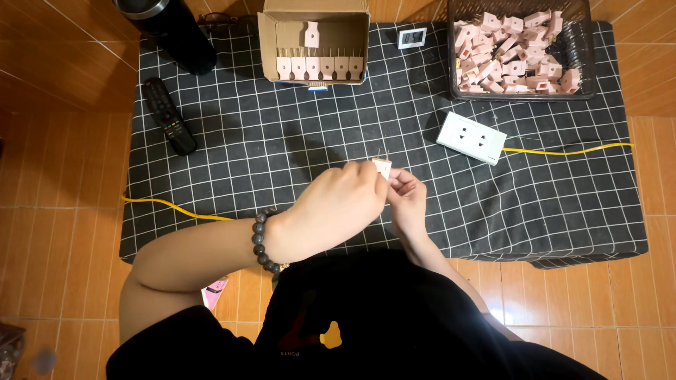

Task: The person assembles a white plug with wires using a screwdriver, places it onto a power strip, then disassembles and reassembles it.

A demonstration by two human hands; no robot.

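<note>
Two hands, left hand (338,211) and right hand (407,200), pinch one pink plug (382,167) in closed fingers; six plugs (320,67) line one cardboard box (267,42).

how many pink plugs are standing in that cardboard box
7 visible in the cardboard box: six pink plugs in a row along its near edge, and one alone behind them. The box walls may hide more.

I see my left hand (338,211) and right hand (407,200) pinching a small pink plastic plug piece (382,167) over the black grid-patterned cloth's (282,141) near edge.
</note>
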